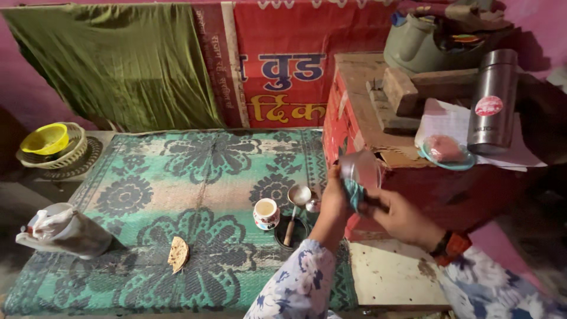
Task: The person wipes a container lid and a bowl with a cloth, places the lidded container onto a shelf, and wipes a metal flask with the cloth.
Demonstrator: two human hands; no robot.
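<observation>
Green patterned mat (177, 177) covers the surface, pink walls behind, green cloth (118, 59) and red banner (295, 59) hung up. Left hand (333, 201) grips a steel cup (359, 168), held tilted over the mat's right edge; right hand (401, 218) closed on a blue cloth (354, 194) touching the cup. Teacup (266, 212), ladle (295, 204) and flatbread (178, 253) on mat. Flask (493, 100) on red box (413, 189).

Pink wall (23, 88), green patterned mat (177, 177)

Clear glass (361, 168), tilted, with a seemingly teal cloth (353, 194) beneath.
</observation>
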